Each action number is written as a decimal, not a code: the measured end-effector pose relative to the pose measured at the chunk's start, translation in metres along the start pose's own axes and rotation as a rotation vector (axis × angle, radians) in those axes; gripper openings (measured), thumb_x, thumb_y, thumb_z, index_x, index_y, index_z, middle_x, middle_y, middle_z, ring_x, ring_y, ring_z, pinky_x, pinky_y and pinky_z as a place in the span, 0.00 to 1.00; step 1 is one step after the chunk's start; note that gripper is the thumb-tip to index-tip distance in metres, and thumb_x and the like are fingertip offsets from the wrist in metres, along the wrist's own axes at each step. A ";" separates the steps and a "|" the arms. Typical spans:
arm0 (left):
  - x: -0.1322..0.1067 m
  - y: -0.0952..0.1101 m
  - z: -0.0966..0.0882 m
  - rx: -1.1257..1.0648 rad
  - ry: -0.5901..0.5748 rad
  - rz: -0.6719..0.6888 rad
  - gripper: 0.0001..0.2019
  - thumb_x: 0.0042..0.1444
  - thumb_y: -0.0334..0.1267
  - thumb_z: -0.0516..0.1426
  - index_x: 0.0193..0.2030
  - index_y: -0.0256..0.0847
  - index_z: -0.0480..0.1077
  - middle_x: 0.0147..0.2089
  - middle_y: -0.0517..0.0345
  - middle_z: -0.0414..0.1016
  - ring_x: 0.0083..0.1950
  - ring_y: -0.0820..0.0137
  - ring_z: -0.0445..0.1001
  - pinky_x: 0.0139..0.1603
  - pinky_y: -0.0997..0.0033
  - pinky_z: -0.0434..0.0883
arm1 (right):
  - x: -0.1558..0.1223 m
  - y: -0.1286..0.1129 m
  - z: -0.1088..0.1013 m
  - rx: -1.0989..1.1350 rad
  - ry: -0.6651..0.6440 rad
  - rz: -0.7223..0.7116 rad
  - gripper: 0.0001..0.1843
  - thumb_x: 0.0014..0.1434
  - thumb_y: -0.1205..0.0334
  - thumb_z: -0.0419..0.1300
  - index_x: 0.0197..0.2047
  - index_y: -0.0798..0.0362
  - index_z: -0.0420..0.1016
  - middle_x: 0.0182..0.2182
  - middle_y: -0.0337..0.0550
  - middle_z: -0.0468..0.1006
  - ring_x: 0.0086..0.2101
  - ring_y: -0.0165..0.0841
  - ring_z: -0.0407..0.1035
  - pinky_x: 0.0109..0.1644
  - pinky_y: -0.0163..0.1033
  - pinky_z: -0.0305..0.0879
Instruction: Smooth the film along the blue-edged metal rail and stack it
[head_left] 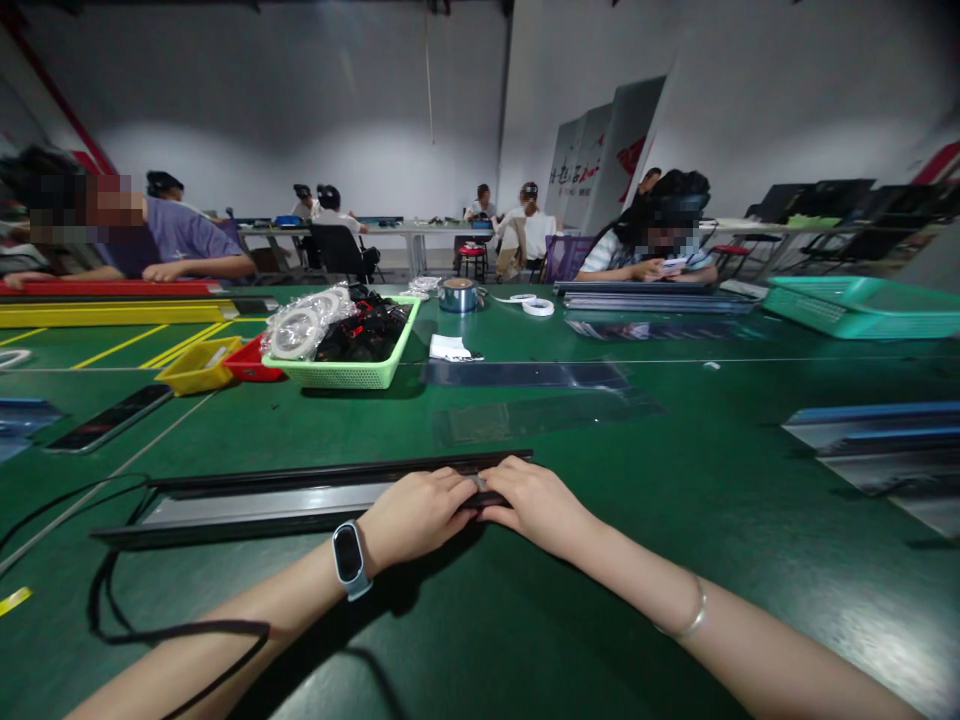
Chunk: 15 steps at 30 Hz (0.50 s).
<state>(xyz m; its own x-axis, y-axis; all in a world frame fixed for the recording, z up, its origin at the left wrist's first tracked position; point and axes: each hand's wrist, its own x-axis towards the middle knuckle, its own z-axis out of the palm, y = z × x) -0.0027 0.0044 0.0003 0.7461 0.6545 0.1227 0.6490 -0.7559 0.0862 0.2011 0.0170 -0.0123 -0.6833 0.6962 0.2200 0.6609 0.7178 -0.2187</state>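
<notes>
A long black channel-shaped profile (247, 533) with a silvery strip (300, 500) along its inside lies on the green table in front of me. Both hands meet at its right end. My left hand (420, 508) is closed over the near rim, fingertips bent into the channel. Right beside it, my right hand (536, 500) pinches the end of the profile, thumb on the near side and fingers over the top. What lies under the fingertips is hidden. A black cable (105, 600) runs by the profile's left end and across my left forearm.
Beyond the profile lie clear plastic strips (525, 375), a green basket (337, 374) of black parts and bagged rings, a yellow bin (196, 368), a red bin (253, 360) and a phone (112, 418). More profiles (892, 450) and a teal basket (862, 308) are rightward. Co-workers sit across the table.
</notes>
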 end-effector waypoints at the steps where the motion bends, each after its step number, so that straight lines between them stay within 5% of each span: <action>1: 0.000 -0.001 -0.001 -0.004 -0.009 0.011 0.11 0.61 0.36 0.51 0.49 0.39 0.63 0.45 0.55 0.73 0.46 0.65 0.71 0.46 0.64 0.70 | 0.000 -0.001 -0.001 0.000 -0.009 0.010 0.17 0.56 0.56 0.61 0.48 0.53 0.71 0.38 0.44 0.77 0.42 0.37 0.67 0.46 0.40 0.65; 15: -0.006 -0.015 -0.011 -0.032 -0.043 0.011 0.15 0.61 0.42 0.51 0.50 0.36 0.66 0.48 0.50 0.73 0.50 0.64 0.72 0.53 0.66 0.68 | 0.002 -0.003 -0.029 -0.115 -0.199 0.185 0.17 0.54 0.56 0.63 0.47 0.50 0.75 0.39 0.47 0.79 0.41 0.42 0.73 0.43 0.42 0.68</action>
<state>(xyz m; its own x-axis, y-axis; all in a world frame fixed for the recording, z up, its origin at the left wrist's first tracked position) -0.0187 0.0119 0.0092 0.7591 0.6459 0.0811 0.6363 -0.7625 0.1170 0.2067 0.0160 0.0165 -0.5877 0.8090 -0.0067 0.8031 0.5824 -0.1259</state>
